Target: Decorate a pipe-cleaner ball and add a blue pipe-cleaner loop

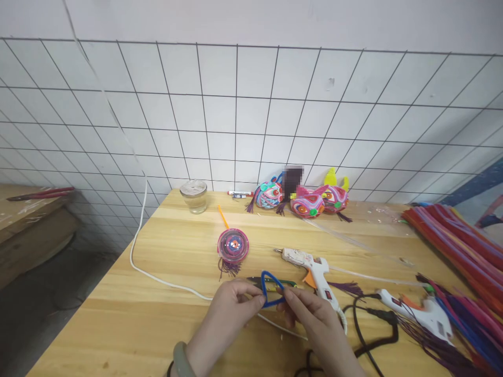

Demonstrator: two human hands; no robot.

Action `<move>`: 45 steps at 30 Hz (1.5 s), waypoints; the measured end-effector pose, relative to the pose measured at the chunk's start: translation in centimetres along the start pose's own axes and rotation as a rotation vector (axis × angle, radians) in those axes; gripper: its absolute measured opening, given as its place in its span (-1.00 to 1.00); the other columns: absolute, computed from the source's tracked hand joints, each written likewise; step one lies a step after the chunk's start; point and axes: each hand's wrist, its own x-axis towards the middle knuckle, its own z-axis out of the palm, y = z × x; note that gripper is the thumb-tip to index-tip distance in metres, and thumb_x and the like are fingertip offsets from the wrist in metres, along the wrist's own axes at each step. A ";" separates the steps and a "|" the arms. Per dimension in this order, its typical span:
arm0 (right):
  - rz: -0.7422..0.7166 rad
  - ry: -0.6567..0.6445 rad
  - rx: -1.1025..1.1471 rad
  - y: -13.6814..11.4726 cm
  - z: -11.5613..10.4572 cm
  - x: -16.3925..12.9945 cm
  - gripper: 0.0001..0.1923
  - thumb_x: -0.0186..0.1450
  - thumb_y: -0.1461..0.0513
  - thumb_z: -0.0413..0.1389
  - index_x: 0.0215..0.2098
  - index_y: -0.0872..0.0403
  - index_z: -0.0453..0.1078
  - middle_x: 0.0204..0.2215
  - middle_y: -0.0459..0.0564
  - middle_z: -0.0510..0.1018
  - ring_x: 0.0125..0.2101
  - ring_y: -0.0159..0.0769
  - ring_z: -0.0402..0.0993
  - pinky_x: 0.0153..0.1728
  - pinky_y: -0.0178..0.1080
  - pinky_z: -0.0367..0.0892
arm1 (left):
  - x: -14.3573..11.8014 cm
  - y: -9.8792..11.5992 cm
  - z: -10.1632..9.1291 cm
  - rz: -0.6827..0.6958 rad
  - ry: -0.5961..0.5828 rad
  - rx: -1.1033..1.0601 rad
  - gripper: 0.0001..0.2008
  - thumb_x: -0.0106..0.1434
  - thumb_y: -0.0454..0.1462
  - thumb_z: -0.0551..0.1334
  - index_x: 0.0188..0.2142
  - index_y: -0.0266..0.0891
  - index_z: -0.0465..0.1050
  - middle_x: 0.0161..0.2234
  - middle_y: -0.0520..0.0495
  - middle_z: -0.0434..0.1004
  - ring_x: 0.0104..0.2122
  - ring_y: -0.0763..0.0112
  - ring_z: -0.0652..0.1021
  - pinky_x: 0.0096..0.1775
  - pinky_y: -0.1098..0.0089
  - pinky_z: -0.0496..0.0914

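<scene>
A blue pipe cleaner, bent into a pointed loop, is held just above the table by both hands. My left hand pinches its lower left corner between thumb and finger. On the opposite side, my right hand pinches the loop's right end. Behind the loop lies a dark tool with yellow-green on its handle, partly covered, perhaps snips. Beyond my left hand sits a round coiled ornament with a purple tassel and an orange stick. A white glue gun lies just past my right hand.
A second glue gun and black cable lie at right, beside bundles of coloured pipe cleaners. Several fish-like ornaments, a marker and a glass jar stand along the tiled wall. A white cord crosses the wooden table.
</scene>
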 end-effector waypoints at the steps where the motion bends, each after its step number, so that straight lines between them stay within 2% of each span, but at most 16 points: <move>1: 0.003 -0.004 0.007 0.0 0.0 0.0 -0.62 0.16 -0.02 0.06 -0.51 0.12 0.46 -0.68 -0.10 0.42 -0.65 -0.38 0.28 -0.57 -0.34 0.17 | 0.0 0.0 0.0 0.001 -0.001 0.002 -0.75 -0.02 -0.17 0.22 -0.48 -0.36 0.50 -0.54 -0.02 0.37 -0.62 0.51 0.28 -0.60 0.47 0.19; 9: 0.003 -0.017 0.030 -0.2 0.2 0.0 -0.60 0.15 -0.04 0.06 -0.53 0.11 0.46 -0.69 -0.09 0.41 -0.66 -0.37 0.28 -0.59 -0.33 0.18 | 0.0 -0.2 -0.2 0.029 0.000 0.019 -0.76 0.00 -0.16 0.22 -0.49 -0.33 0.50 -0.62 0.04 0.32 -0.65 0.53 0.25 -0.60 0.47 0.14; 16: 0.013 -0.013 0.016 -0.3 0.3 -0.1 -0.60 0.16 -0.03 0.06 -0.56 0.12 0.45 -0.75 -0.11 0.39 -0.66 -0.37 0.28 -0.57 -0.34 0.17 | -0.1 0.1 -0.2 0.010 0.005 0.029 -0.75 0.01 -0.16 0.20 -0.50 -0.35 0.49 -0.69 0.10 0.20 -0.67 0.53 0.22 -0.60 0.47 0.12; 25: -0.024 -0.024 0.013 -1.7 0.3 0.3 -0.60 0.15 -0.03 0.07 -0.53 0.14 0.46 -0.75 -0.11 0.38 -0.66 -0.39 0.28 -0.57 -0.35 0.18 | 0.9 0.8 -1.1 -0.011 0.060 -0.037 -0.70 -0.05 -0.13 0.25 -0.47 -0.39 0.48 -0.69 0.09 0.27 -0.67 0.54 0.25 -0.60 0.47 0.17; 30: -0.074 -0.021 -0.018 -3.0 -0.5 1.5 -0.62 0.11 -0.03 0.11 -0.48 0.13 0.47 -0.72 -0.13 0.39 -0.68 -0.41 0.26 -0.59 -0.34 0.18 | 1.5 1.7 -1.5 0.006 0.056 -0.004 -0.71 -0.06 -0.12 0.26 -0.49 -0.36 0.48 -0.69 0.08 0.31 -0.67 0.54 0.27 -0.62 0.49 0.18; 37: -0.125 -0.027 -0.088 -5.1 -0.9 3.4 -0.63 0.13 -0.03 0.08 -0.53 0.11 0.43 -0.76 -0.16 0.37 -0.67 -0.40 0.26 -0.58 -0.35 0.17 | 2.7 4.1 -1.8 0.104 0.030 0.061 -0.72 -0.04 -0.12 0.25 -0.48 -0.34 0.52 -0.68 0.06 0.33 -0.66 0.53 0.29 -0.61 0.48 0.19; 42: -0.178 0.026 -0.014 -6.1 -0.9 4.1 -0.65 0.09 0.00 0.13 -0.46 0.14 0.45 -0.73 -0.16 0.38 -0.67 -0.42 0.26 -0.58 -0.36 0.18 | 3.2 5.8 -1.8 0.166 0.060 0.107 -0.75 -0.02 -0.13 0.23 -0.49 -0.31 0.51 -0.73 0.11 0.24 -0.71 0.54 0.26 -0.63 0.49 0.14; 45: -0.199 0.040 0.008 -6.3 -1.0 4.1 -0.67 0.10 0.02 0.14 -0.43 0.14 0.47 -0.72 -0.15 0.39 -0.66 -0.41 0.28 -0.56 -0.35 0.20 | 3.0 6.4 -1.8 0.171 0.063 0.127 -0.75 0.00 -0.14 0.22 -0.48 -0.30 0.50 -0.70 0.10 0.27 -0.71 0.55 0.28 -0.63 0.49 0.15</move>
